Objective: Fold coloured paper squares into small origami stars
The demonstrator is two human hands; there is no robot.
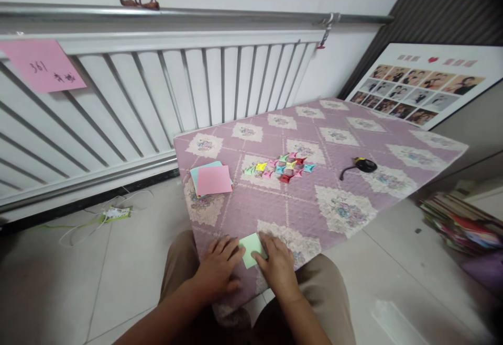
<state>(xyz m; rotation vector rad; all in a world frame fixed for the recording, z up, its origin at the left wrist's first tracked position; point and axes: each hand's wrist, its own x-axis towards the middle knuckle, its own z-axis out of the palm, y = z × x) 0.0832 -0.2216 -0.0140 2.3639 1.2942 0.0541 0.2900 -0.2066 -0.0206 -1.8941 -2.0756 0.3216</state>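
1. A small, pale green square of paper [249,245] lies at the near edge of a worktop [302,214] covered in purple cloth with cream floral diamonds. It sits between the person's two bare hands, turned slightly askew. Whether it is a single sheet or folded layers cannot be told.

2. The paper looks very light and thin, likely to crease readily and keep a fold. It should be easy to bend or tear, and may slide or lift on the cloth if nothing presses on it. The edges and corners seem the best places to take hold, with a light pinch or a flat fingertip.

3. The left hand [220,267] lies palm down on the left, its grip loose and wide, thumb well apart from the fingers. The fingertips meet or nearly meet the paper's left edge.

4. The right hand [278,262] is on the right, its thumb laid over the paper's right part and its forefinger along the upper right edge. Whether this grip pinches the paper or only presses it down cannot be told.

5. Farther off, well apart from both hands, are a pink-topped stack of paper sheets [214,179] and a cluster of small, pointed, multicoloured folded paper shapes [280,169].
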